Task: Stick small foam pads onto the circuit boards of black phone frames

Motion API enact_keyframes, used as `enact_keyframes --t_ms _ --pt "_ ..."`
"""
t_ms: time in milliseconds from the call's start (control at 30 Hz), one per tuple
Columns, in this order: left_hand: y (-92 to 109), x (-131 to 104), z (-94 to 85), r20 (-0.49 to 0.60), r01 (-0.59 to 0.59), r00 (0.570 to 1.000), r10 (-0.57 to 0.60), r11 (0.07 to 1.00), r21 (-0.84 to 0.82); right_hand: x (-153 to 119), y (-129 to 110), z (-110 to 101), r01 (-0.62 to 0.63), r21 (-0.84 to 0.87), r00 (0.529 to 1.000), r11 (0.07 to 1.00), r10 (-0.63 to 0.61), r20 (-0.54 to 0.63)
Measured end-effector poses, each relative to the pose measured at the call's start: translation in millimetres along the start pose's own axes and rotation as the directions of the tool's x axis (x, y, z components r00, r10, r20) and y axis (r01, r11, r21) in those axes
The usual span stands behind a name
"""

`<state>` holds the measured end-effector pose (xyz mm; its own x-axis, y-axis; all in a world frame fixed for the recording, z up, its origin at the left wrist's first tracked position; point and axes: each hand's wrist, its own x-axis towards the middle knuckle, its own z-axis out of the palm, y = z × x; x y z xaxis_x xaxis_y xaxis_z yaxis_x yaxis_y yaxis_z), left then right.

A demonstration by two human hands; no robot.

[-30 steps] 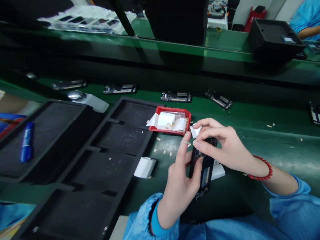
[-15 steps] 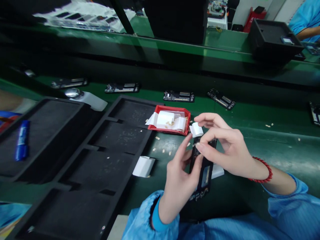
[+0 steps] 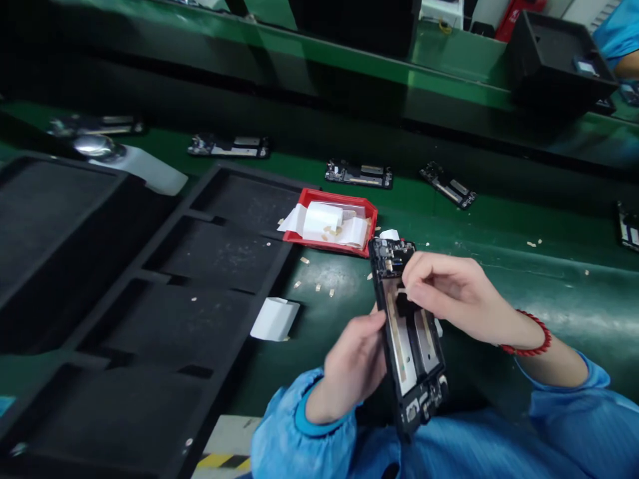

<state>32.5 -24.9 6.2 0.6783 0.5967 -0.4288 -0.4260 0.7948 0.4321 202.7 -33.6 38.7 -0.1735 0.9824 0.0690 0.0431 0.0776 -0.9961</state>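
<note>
"State of hands?"
"My left hand (image 3: 357,359) grips the phone frame (image 3: 412,332) by its left edge; my right hand (image 3: 452,289) is pinched over it, contents unclear."
"Beyond?"
"Red bin (image 3: 372,229), far-left of the frame."

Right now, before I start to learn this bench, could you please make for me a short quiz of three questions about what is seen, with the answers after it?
1. Choose one. The left hand is gripping:
a) a screwdriver
b) a phone
c) a glass bottle

2. True or false: the white roll lies inside the red bin.

3. Fill in the missing word: the bracelet on the right wrist is ____ in colour.

Key: 1 b; 2 true; 3 red.
</note>
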Motion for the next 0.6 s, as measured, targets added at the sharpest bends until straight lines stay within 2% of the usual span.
enact_keyframes --t_ms 100,167,300,433,600 --pt "-5 -3 -0.7 0.095 -0.132 0.989 0.116 0.974 0.183 -4 -10 1 -0.018 -0.016 0.993 1.0 0.02 0.121" --pt "-3 -4 1.9 0.154 -0.209 0.973 0.174 0.943 0.259 -4 -12 1 0.013 -0.045 0.991 0.999 -0.006 0.137" --pt "5 -4 8.8 0.272 -0.307 0.939 0.208 0.863 0.401 -2 -13 0 0.07 -0.08 0.991 0.994 -0.06 0.124" --pt "8 -5 12.4 0.249 -0.355 0.931 0.268 0.824 0.441 -2 -14 -1 0.141 -0.141 0.985 0.98 -0.125 0.115" --pt "12 -7 15.7 0.209 -0.302 0.951 0.227 0.825 0.478 -4 -16 0 0.184 -0.188 0.98 0.965 -0.166 0.107"
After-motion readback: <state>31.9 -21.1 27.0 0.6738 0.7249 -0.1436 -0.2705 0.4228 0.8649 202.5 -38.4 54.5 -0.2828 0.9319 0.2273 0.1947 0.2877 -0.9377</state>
